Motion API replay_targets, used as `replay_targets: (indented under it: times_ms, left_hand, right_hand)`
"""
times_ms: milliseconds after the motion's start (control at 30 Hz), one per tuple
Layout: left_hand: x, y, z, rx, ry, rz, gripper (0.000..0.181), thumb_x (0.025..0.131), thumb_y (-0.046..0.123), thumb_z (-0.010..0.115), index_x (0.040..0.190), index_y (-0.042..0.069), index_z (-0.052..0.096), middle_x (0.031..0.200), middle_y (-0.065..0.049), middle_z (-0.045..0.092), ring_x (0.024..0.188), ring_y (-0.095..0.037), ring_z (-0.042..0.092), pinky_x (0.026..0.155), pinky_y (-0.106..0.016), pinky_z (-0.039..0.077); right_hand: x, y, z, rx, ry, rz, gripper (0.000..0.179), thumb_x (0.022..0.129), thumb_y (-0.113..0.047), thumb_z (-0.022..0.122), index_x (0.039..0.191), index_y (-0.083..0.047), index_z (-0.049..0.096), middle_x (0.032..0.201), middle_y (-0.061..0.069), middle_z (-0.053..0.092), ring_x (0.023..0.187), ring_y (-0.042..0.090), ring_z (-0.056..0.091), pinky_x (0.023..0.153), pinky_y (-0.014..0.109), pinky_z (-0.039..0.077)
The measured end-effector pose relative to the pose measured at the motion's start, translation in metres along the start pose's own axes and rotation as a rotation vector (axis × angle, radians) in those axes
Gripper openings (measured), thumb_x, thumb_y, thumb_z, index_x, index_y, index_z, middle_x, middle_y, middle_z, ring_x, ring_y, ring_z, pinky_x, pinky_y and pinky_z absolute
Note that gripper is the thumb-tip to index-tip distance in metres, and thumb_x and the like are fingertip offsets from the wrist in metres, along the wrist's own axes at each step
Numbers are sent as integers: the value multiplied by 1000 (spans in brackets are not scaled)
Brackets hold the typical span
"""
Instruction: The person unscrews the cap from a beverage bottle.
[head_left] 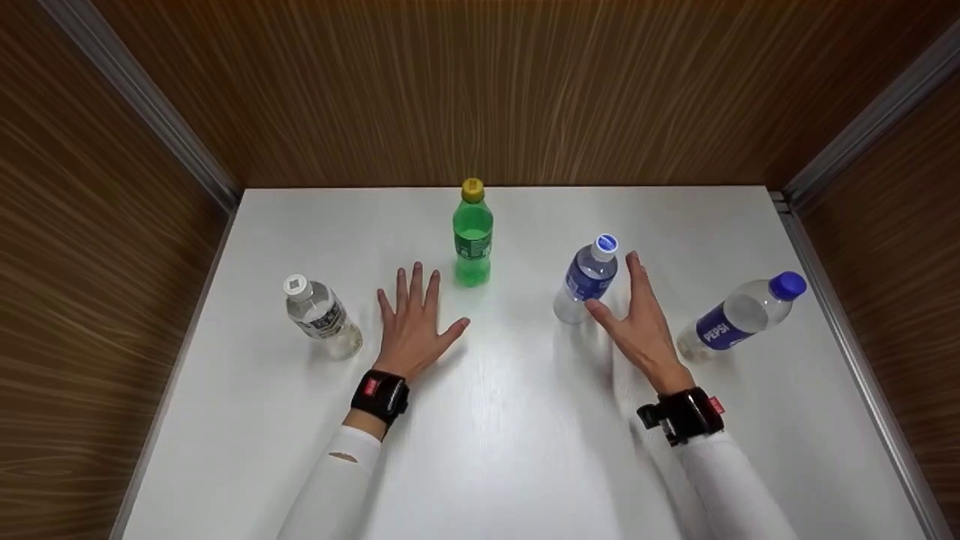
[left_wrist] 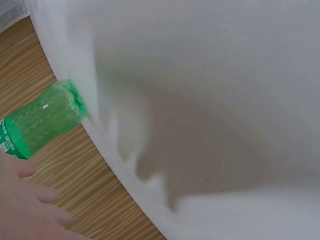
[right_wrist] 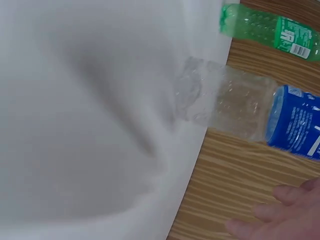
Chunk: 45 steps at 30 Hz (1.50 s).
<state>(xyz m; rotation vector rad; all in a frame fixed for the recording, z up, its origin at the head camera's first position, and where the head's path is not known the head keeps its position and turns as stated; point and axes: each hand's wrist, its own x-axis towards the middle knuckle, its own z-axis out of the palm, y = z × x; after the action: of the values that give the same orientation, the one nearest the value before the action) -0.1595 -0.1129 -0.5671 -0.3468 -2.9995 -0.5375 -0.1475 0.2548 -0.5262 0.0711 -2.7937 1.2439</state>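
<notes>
My left hand [head_left: 412, 334] is spread over the white table, its fingers straight and holding nothing. Just beyond its fingertips stands a green bottle [head_left: 472, 247] with a yellow cap; in the left wrist view the green bottle [left_wrist: 47, 117] shows near the fingers. My right hand [head_left: 641, 326] reaches beside a clear bottle [head_left: 589, 277] with a blue label and white-blue cap. Its thumb overlaps that bottle in the head view, while the other fingers extend along the right side. In the right wrist view the blue-labelled bottle [right_wrist: 230, 100] stands apart from the fingers [right_wrist: 270, 212].
A clear bottle [head_left: 322, 319] with a white cap stands left of my left hand. Right of my right hand is a Pepsi bottle [head_left: 742, 319] with a blue cap. Wood-grain panels [head_left: 480, 90] enclose the white table [head_left: 495, 450] at the back and both sides.
</notes>
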Motion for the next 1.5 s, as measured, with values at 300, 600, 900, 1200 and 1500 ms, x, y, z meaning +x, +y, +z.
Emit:
replay_targets:
  times_ms: [300,600,900,1200,1500]
  left_hand:
    - [-2,-1,2,-14,3,-6,100,95,75,48,165,9,20,172,-19,6,157,-42,-1,117,-74,0]
    - [-2,0,3,-18,-21,-13,101,96,75,47,166,8,17,172,-18,4,157,-41,-3,118,-73,0]
    - [-2,0,2,-2,5,-7,101,96,74,48,165,6,19,172,-20,7,156,-45,4,118,-72,5]
    - [-1,20,-5,-82,69,58,100,95,71,53,164,5,22,172,-17,12,157,-42,9,121,-69,10]
    - [-8,51,-12,-164,140,155,104,91,69,63,162,2,26,171,-17,18,157,-39,12,121,-65,17]
  right_hand:
    - [17,-22,9,167,49,19,113,88,-50,79,168,-20,4,173,8,10,157,35,18,122,60,21]
    - [25,-25,17,266,86,-27,95,90,-28,82,161,-2,26,157,24,42,144,38,43,118,53,36]
    - [22,-33,14,303,119,-43,73,91,-15,80,147,6,39,141,29,55,132,42,55,108,54,46]
    - [21,-31,8,379,134,39,74,92,-30,81,148,-1,42,141,22,59,129,34,58,110,50,46]
    - [8,-42,7,518,107,60,70,98,-31,71,152,-1,37,144,20,55,134,32,55,114,47,42]
